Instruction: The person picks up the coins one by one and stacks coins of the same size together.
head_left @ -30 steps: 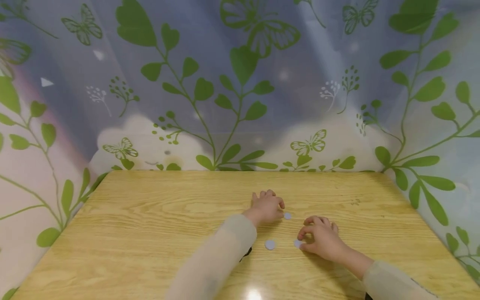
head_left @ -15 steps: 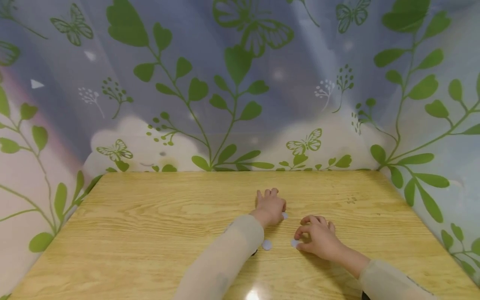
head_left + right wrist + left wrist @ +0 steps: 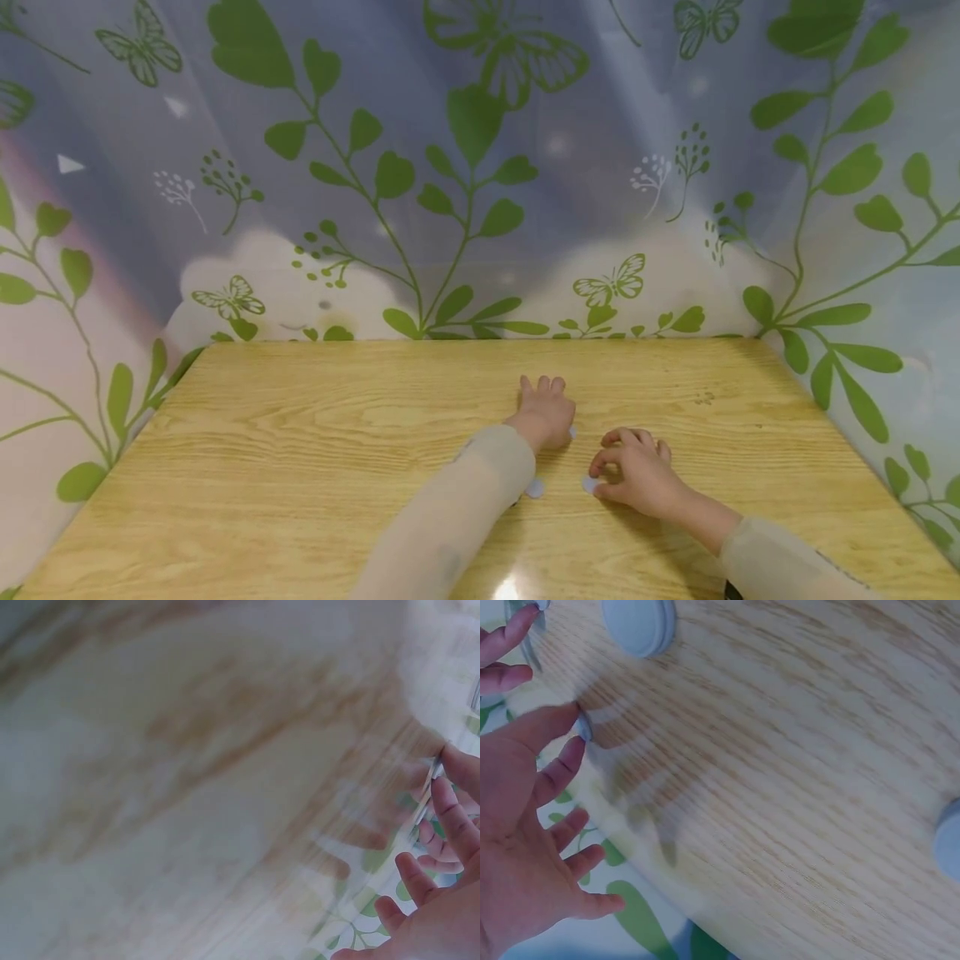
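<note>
My left hand (image 3: 547, 412) is low over the wooden table, mostly covering a small pale disc (image 3: 573, 432). In the left wrist view its thumb and index finger pinch the edge of that thin disc (image 3: 584, 726), while the other fingers spread away. My right hand (image 3: 641, 473), nearer the front, has its thumb and index finger on another pale disc (image 3: 588, 483). The right wrist view shows this disc (image 3: 426, 793) edge-on between those fingertips. Beside my left sleeve lies a further disc (image 3: 535, 488), partly covered by the sleeve.
Two round, thick-looking pale discs lie apart in the left wrist view, an upper disc (image 3: 639, 626) and a right-edge disc (image 3: 949, 841). The wooden tabletop (image 3: 315, 425) reaches back to a leaf-patterned curtain (image 3: 480, 208), which also hangs along both sides.
My left hand has shifted right, over the far disc, and its fingers now cover most of it. My right hand stays at its disc. The head view has turned slightly.
</note>
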`<state>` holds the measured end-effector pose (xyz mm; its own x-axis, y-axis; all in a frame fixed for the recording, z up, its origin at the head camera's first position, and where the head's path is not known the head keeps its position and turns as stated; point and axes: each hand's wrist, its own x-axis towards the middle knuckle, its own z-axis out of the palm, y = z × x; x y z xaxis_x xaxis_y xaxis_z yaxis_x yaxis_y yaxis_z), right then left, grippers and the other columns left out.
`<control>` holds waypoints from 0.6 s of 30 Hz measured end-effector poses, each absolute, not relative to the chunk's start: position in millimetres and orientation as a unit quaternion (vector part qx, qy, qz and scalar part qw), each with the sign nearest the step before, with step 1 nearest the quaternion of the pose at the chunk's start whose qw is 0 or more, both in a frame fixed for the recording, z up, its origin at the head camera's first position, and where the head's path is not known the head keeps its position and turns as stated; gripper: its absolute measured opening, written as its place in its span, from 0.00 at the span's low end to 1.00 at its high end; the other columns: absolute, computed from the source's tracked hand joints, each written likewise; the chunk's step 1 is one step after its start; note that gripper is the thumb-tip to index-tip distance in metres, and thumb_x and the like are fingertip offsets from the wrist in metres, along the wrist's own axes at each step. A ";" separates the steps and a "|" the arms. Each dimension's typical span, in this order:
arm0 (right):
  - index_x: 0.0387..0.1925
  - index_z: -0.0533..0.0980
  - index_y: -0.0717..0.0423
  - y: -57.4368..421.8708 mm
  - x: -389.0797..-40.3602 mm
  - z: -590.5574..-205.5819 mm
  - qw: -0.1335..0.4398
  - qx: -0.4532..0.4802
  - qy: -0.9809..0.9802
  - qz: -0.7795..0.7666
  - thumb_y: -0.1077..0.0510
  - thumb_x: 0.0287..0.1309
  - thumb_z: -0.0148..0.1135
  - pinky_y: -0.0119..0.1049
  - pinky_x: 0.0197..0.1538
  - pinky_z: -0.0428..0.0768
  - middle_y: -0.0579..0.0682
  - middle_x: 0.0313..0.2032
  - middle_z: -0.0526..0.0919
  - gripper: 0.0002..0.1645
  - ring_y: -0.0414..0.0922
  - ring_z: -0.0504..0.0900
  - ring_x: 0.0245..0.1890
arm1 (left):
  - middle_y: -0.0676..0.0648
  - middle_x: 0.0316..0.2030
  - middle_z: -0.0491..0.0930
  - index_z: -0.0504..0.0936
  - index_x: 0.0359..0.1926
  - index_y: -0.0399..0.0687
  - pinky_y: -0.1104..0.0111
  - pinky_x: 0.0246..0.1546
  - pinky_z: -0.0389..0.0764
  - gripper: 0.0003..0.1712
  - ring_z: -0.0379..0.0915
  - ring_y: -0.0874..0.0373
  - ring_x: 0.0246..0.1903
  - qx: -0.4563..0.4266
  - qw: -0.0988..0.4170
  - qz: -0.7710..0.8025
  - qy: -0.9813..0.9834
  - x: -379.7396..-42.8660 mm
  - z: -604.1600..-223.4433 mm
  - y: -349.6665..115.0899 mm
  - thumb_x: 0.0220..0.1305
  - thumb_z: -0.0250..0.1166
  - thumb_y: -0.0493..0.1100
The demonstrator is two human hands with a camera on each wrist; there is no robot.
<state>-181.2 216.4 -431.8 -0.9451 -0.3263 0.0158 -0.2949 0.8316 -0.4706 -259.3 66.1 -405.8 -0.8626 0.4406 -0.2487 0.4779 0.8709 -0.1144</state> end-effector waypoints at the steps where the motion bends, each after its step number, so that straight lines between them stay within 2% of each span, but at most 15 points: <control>1: 0.24 0.79 0.38 216.3 -181.2 -431.7 0.034 -0.162 0.956 -0.241 0.53 0.42 0.73 0.73 0.52 0.49 0.59 0.53 0.72 0.09 0.67 0.60 0.57 | 0.52 0.63 0.63 0.80 0.50 0.62 0.47 0.67 0.53 0.19 0.54 0.53 0.65 0.240 0.109 -0.090 0.961 -258.7 -405.5 65.6 0.61 0.59 0.59; 7: 0.24 0.79 0.38 215.9 -180.3 -431.3 0.038 -0.161 0.957 -0.238 0.53 0.43 0.73 0.73 0.52 0.50 0.58 0.53 0.72 0.09 0.67 0.60 0.57 | 0.52 0.60 0.66 0.83 0.42 0.61 0.47 0.67 0.52 0.20 0.57 0.53 0.64 0.243 0.106 -0.084 0.961 -255.8 -407.1 61.6 0.56 0.60 0.64; 18: 0.24 0.79 0.39 215.1 -180.3 -432.0 0.030 -0.158 0.958 -0.238 0.53 0.42 0.74 0.73 0.52 0.49 0.59 0.53 0.72 0.09 0.67 0.60 0.57 | 0.53 0.59 0.67 0.84 0.37 0.59 0.48 0.68 0.51 0.20 0.56 0.53 0.64 0.246 0.098 -0.071 0.962 -260.4 -414.6 57.4 0.55 0.60 0.66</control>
